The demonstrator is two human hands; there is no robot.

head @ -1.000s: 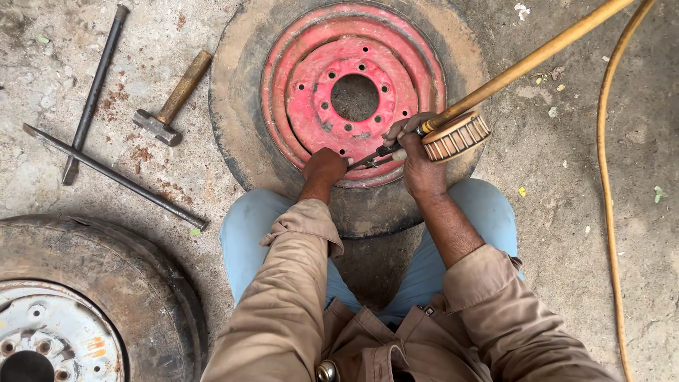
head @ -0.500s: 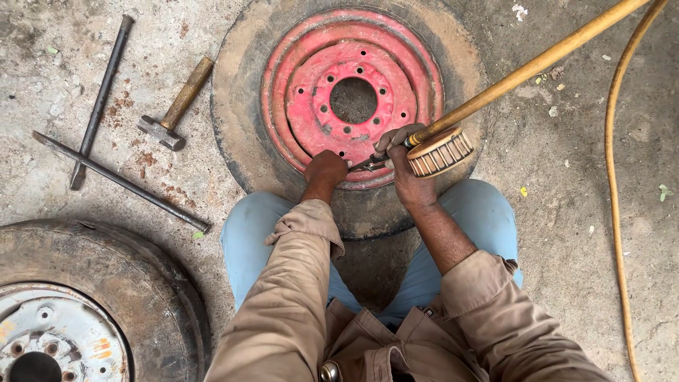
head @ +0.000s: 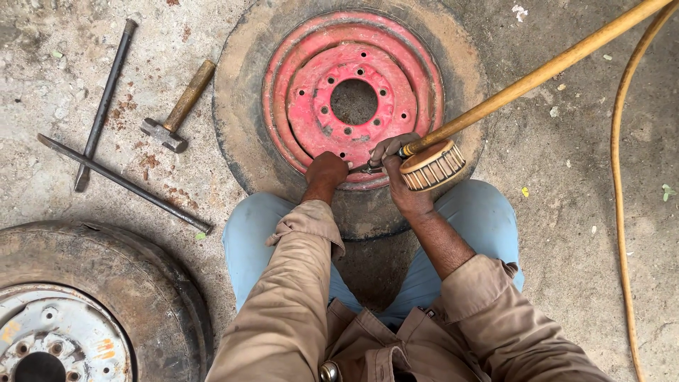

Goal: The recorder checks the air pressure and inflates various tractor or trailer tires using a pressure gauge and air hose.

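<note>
both at the near edge of the red rim [head: 353, 99]: left hand [head: 327, 170] fisted, contents unclear; right hand [head: 396, 159] pinching a small metal fitting [head: 366, 168]. probably stiff, slippery; best held close to the rim.

My tyre's [head: 244, 106] rubber is dusty and matt; its steel rim [head: 311, 92] wears chipped red paint. The hammer's [head: 177, 110] handle is worn wood, the concrete floor [head: 559, 212] rough.

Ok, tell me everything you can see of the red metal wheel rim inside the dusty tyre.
The red metal wheel rim lies flat inside a dusty tyre on the concrete floor. Its paint is worn, with stepped rings, a round centre hole and smaller holes around it. At its near edge, the left hand and right hand meet.
</note>
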